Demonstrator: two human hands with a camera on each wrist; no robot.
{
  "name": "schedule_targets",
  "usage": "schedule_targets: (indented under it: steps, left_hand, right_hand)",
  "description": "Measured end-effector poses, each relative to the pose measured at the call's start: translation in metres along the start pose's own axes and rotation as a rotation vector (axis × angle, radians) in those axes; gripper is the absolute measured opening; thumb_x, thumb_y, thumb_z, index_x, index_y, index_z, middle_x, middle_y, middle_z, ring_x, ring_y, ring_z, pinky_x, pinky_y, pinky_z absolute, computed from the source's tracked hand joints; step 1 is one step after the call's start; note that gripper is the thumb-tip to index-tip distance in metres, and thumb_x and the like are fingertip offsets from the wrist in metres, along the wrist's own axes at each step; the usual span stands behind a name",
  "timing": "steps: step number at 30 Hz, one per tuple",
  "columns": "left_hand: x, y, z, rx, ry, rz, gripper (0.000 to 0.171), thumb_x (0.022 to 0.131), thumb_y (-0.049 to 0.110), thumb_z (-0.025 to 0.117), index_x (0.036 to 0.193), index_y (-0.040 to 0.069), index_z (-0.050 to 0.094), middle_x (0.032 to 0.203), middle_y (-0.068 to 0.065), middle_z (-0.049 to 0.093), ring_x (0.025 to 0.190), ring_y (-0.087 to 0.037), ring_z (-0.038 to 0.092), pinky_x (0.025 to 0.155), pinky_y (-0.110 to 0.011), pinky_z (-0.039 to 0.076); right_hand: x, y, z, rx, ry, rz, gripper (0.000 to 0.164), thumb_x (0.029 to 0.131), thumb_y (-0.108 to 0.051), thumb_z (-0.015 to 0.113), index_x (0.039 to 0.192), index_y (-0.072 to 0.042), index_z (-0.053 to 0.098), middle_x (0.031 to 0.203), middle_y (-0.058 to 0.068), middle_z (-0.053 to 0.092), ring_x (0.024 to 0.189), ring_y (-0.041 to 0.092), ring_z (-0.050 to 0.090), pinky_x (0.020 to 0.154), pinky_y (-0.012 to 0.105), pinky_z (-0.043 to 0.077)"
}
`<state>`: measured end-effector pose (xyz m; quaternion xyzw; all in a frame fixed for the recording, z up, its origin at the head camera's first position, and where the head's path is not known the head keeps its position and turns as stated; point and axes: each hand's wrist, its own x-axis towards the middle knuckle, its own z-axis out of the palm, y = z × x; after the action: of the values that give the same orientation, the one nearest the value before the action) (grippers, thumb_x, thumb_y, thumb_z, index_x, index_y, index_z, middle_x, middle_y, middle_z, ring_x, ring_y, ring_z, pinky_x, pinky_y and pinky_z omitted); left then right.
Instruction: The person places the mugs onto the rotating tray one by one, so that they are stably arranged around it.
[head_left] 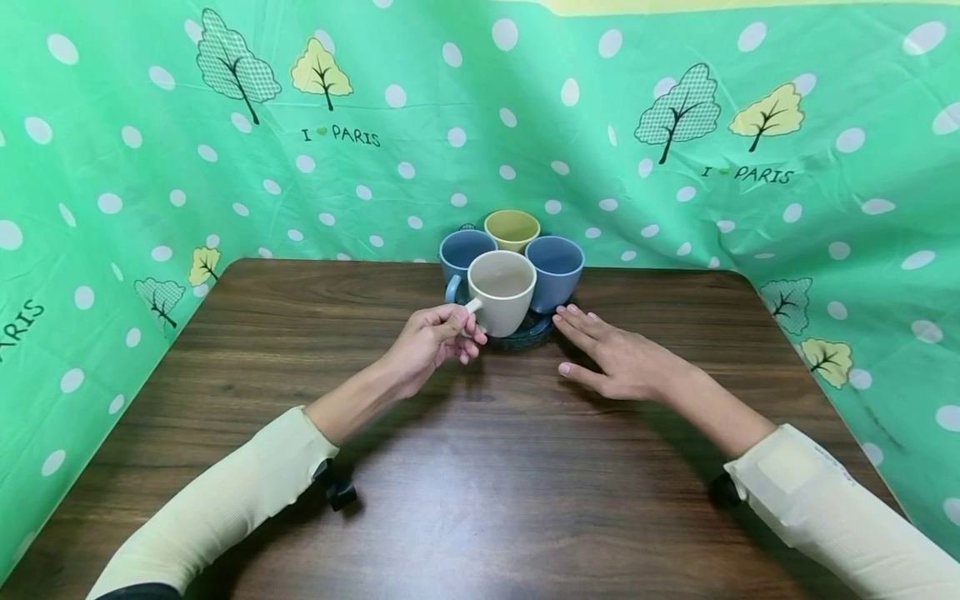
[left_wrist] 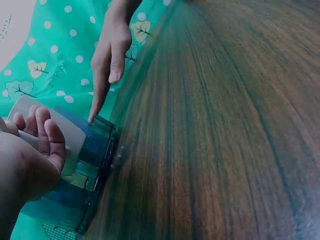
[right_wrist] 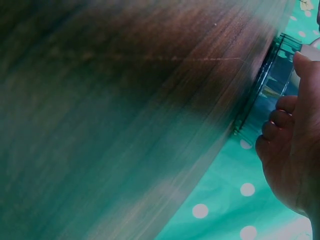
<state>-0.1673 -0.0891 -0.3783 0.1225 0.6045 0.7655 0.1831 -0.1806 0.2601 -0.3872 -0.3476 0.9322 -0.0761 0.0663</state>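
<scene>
My left hand (head_left: pixel 435 340) pinches the handle of a cream mug (head_left: pixel 504 296), which is upright at the front of a group of cups. Behind it stand a blue mug (head_left: pixel 456 265) on the left, a second blue mug (head_left: pixel 557 279) on the right and a yellow mug (head_left: pixel 512 227) at the back. A dark teal see-through tray (head_left: pixel 528 335) lies under the group; in the left wrist view its glassy wall (left_wrist: pixel 102 131) shows. With fingers straight, my right hand (head_left: pixel 628 360) has its fingertips right at the tray's right rim.
The brown wood-grain table (head_left: pixel 480 483) has its far edge just behind the cups. A green dotted cloth (head_left: pixel 420 167) with tree prints hangs around the back and sides. A black strap mount (head_left: pixel 337 487) sticks out below the left sleeve.
</scene>
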Motion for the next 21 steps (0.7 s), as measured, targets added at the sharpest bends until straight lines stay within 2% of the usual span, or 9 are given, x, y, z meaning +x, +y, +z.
schedule_targets:
  steps: [21]
  left_hand:
    - [0.015,-0.009,-0.004,0.029,-0.015,-0.01,0.035,0.123,0.015,0.043,0.095,0.01,0.064,0.094,-0.002,0.077,0.081,-0.014,0.072,0.073,-0.023,0.057]
  right_hand:
    - [0.0,0.001,0.003,0.005,0.014,-0.005,0.081,0.117,-0.049,0.059,0.179,-0.006,0.028,0.189,0.016,0.022,0.177,0.039,0.021,0.141,0.062,0.028]
